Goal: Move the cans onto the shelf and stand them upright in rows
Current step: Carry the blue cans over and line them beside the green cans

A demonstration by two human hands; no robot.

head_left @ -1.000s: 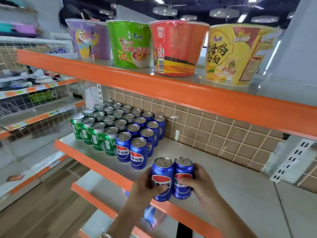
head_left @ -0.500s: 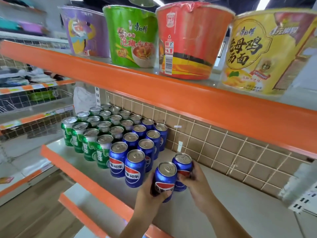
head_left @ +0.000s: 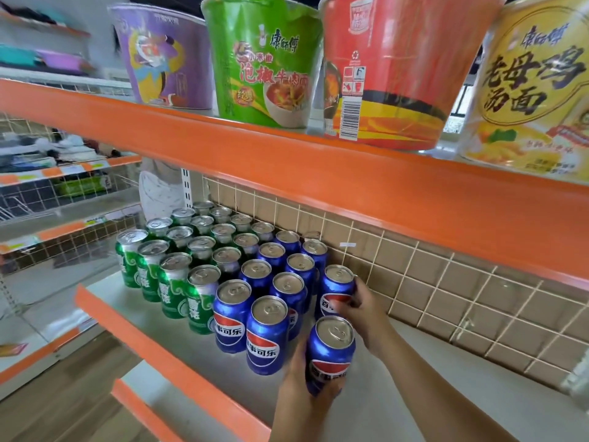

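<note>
Beside the can rows (head_left: 267, 333), left hand (head_left: 298, 382) grips front can (head_left: 331, 346), right hand (head_left: 365, 311) rear can (head_left: 336, 283)

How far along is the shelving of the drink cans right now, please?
Done: green metal cans and blue cola cans stand upright in rows on the grey shelf. In hand: the left hand grips a front blue can, the right hand grips a rear blue can by the tiled wall. Left: release these two in line; further cans are not visible.
</note>
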